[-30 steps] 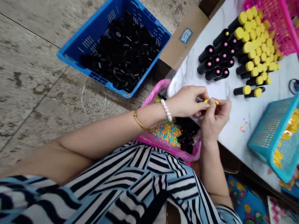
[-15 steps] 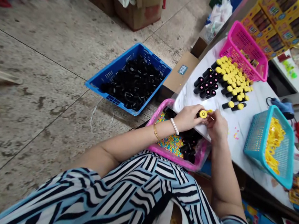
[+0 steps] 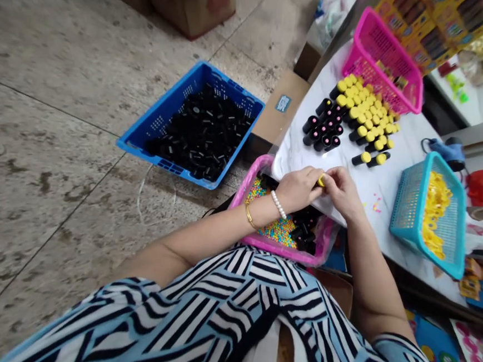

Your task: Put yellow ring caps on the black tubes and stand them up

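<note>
Both hands meet above the near edge of the table. My left hand (image 3: 300, 190), with a bead bracelet and a gold bangle at its wrist, is closed around a small piece whose yellow cap (image 3: 321, 180) shows between the fingers. The piece's body is hidden in that hand now; half a second ago it looked like a black tube. Pinched against the yellow cap are the fingertips of my right hand (image 3: 343, 193). Under my left wrist a pink basket (image 3: 240, 195) holds tiny coloured balls (image 3: 280, 232) and black tubes (image 3: 304, 233).
Yellow-capped black tubes (image 3: 366, 110) stand grouped on the white table (image 3: 296, 146), beside black tubes with pink tips (image 3: 324, 133). A turquoise basket (image 3: 406, 208) of yellow parts sits right, a pink basket (image 3: 360, 51) behind. Left, a blue crate (image 3: 137, 150) holds black pieces near a cardboard box (image 3: 278, 108).
My right fingers have closed onto the yellow cap, which faced up with a ring mark showing earlier and is now mostly covered. The whole view has shifted slightly.
</note>
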Motion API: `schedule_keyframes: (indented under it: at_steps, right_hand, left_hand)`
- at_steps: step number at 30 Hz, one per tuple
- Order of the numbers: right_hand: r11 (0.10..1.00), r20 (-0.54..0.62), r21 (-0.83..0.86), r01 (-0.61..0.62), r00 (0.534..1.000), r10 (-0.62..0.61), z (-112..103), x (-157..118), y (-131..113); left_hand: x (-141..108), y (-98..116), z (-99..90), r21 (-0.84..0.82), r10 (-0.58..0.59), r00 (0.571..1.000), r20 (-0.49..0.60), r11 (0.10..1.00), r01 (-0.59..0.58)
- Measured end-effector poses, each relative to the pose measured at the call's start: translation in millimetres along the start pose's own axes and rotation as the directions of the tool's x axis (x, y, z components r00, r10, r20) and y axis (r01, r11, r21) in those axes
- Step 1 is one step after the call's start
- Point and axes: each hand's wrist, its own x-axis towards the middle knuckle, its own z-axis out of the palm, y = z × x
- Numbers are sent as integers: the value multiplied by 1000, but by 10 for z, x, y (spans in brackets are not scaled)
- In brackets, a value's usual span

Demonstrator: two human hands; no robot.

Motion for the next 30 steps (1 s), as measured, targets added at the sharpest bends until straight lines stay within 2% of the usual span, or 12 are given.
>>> schedule_keyframes:
  at_steps: [3,5,8,11,14,16,19,23,25,27,29,30]
  right_hand:
    - [995,-72,-45,88,993,-91,-50,-48,-21]
    - [960,-108,-212,184,972,-210,-50,-100,-73]
    - [870,-71,-409,273,942,-329,35,-198,-146]
    - [820,-60,-485,303,924,-377,121,-226,-146]
    - [784,-60,-551,286,923,-379,62,-56,-69]
    - [735,-132,-635,237,905,-406,-74,181,-12]
    - [619,-242,-780,91,868,-433,-314,598,47]
    - [564,-265,-826,3,881,-392,-458,954,79]
    - [556,-239,-831,26,886,-398,-507,968,46]
    - [566,-224,-821,72,871,-436,-673,867,-16]
    - [598,-276,-798,75,837,-473,-1037,690,-54]
    - [615,-350,-788,9,816,-460,-1288,588,-43]
  left_hand:
    - [1,-54,-13,-14,1,1000,-1,1000,-1]
    - [9,-81,-31,-41,-5,1000,14,999,5]
    - [18,-96,-58,-55,-8,999,46,998,11]
    - [24,-93,-74,-28,-13,1000,28,999,14]
    - [16,-102,-67,-3,20,1000,-23,1000,-20]
    - [0,-126,-49,-2,39,998,-58,999,-39]
    - [-26,-173,-15,8,76,993,-87,997,-75]
    - [-34,-216,4,72,143,987,-79,988,-137]
    - [-35,-229,-8,85,167,983,-72,983,-161]
    - [-46,-239,-33,64,192,979,-66,980,-188]
    - [-65,-252,-57,22,219,974,-54,976,-218]
    - [-75,-260,-63,5,232,971,-50,973,-232]
